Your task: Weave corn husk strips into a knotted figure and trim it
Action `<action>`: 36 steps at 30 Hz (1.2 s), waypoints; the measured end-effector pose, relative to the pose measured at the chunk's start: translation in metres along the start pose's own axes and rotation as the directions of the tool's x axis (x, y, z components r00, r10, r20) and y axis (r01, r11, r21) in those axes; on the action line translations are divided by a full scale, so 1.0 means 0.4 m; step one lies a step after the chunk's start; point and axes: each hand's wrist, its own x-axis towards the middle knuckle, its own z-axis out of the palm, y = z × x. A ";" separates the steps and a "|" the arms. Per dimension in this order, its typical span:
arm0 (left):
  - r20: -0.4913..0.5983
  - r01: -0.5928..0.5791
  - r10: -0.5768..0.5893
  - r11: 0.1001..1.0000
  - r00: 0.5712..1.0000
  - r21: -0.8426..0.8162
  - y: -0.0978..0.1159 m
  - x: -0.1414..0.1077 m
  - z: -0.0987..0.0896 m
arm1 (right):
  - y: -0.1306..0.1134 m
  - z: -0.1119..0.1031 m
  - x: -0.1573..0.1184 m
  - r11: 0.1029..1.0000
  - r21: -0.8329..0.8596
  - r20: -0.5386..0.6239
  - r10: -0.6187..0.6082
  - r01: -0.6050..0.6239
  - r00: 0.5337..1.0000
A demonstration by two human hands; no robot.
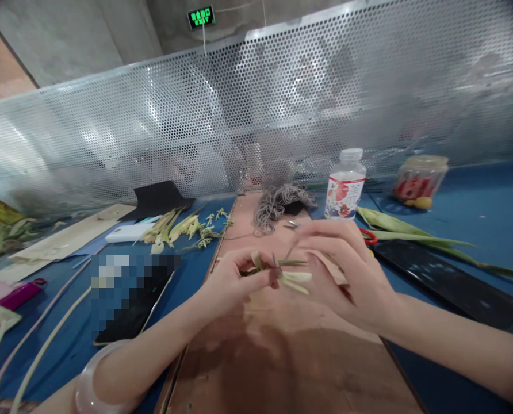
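Above the brown board (282,356), my left hand (234,282) pinches a small bundle of pale green leaf strips (295,279), whose ends stick out to the right. My right hand (347,270) is just right of the bundle, thumb and fingers closed near a thin grey thread that runs toward the strips. Its fingertips partly hide the thread. Behind the hands lies a tangled heap of grey yarn (274,210), with small metal tips (291,225) in front of it.
A labelled bottle (345,187) and a jar (421,181) stand at the back right. Red-handled scissors (368,236), long green leaves (412,233) and a black phone (450,282) lie right. Another dark phone (131,299), cut plant pieces (183,230) and paper (71,236) are left.
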 end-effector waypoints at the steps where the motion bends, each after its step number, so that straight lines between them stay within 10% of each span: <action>1: -0.008 0.007 -0.008 1.000 1.000 -0.012 -0.001 0.003 -0.001 | -0.003 -0.001 0.002 1.000 0.021 0.030 0.007 -0.008 1.000; 14: -0.102 0.109 -0.152 0.935 0.983 -0.338 -0.023 0.014 0.022 | -0.003 0.012 -0.007 0.837 -0.407 0.421 -0.183 0.365 0.888; 28: -0.122 0.221 -0.269 0.924 0.955 -0.312 -0.016 0.011 0.028 | 0.007 0.065 -0.035 0.960 -0.254 0.419 -0.003 0.120 0.908; 36: -0.145 0.260 -0.331 0.893 0.933 -0.368 -0.017 0.014 0.030 | 0.016 0.078 -0.041 0.956 -0.227 0.406 -0.080 0.185 0.910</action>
